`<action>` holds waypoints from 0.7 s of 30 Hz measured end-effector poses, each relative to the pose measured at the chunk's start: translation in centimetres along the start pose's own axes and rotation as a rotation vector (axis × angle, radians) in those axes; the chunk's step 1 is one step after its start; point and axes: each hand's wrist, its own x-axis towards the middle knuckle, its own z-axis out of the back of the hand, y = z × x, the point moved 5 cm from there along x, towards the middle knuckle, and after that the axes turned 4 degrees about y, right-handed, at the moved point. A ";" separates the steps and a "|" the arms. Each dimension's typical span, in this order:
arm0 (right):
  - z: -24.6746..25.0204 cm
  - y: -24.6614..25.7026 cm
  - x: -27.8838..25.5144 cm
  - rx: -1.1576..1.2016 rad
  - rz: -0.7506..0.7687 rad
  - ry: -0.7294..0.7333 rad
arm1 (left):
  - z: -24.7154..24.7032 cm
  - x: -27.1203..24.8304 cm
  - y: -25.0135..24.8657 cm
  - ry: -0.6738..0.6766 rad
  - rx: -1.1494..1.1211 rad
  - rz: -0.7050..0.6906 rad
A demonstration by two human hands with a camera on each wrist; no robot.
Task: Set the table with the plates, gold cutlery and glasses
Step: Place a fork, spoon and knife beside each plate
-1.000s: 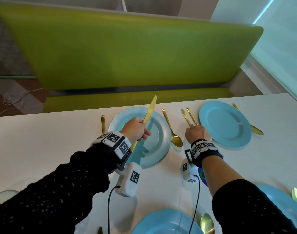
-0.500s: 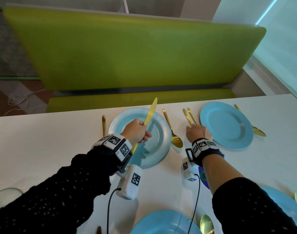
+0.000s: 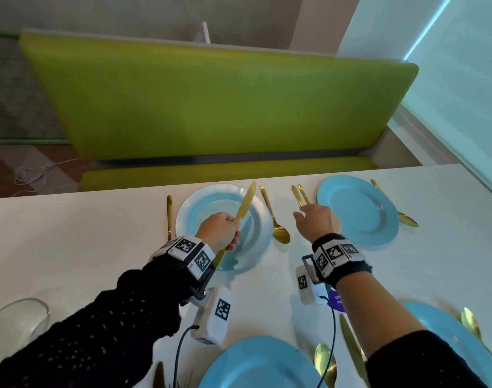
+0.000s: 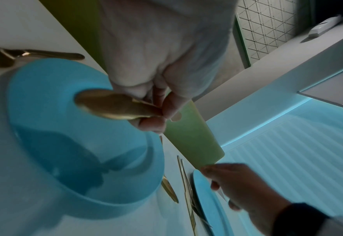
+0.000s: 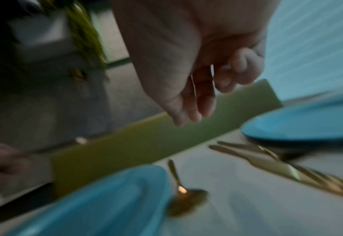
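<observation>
Two hands are diverging: the right hand (image 3: 319, 219) is lifting empty, fingers loose, off the paired cutlery (image 3: 301, 195) beyond its fingertips, apparently finished there; the left hand (image 3: 219, 232) is keeping its clench on the gold knife (image 3: 243, 207), blade slanting above the blue plate (image 3: 194, 217), unplaced.

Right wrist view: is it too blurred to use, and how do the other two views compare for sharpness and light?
Right wrist view: heavy motion smear, though the right hand, a gold spoon and blue plates stay recognisable. Left wrist view: dim and soft, the gold knife in the left hand mildly blurred. Head view: sharpest and bright, with wide-angle bending and a sheen on the far-left plate.
</observation>
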 end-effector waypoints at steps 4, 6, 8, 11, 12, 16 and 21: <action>1.7 3.4 -5.1 0.013 0.261 -0.066 | 0.1 -1.6 0.0 0.035 0.103 -0.004; 1.9 5.6 -8.9 0.016 0.448 -0.127 | 0.4 -3.0 -0.4 0.086 0.206 -0.011; 1.9 7.6 -12.3 0.008 0.572 -0.162 | 0.8 -4.6 -0.7 0.152 0.283 -0.025; 0.9 9.7 -15.9 -0.150 0.595 -0.059 | 1.7 -7.2 -0.3 0.264 0.304 -0.038; 0.6 10.2 -17.1 -0.185 0.577 -0.016 | 2.2 -7.9 0.0 0.288 0.309 -0.050; -0.5 12.2 -22.0 -0.219 0.510 0.095 | 4.2 -11.0 1.3 0.373 0.342 -0.090; -1.4 14.3 -25.6 -0.207 0.413 0.098 | 6.7 -13.5 2.8 0.417 0.450 -0.157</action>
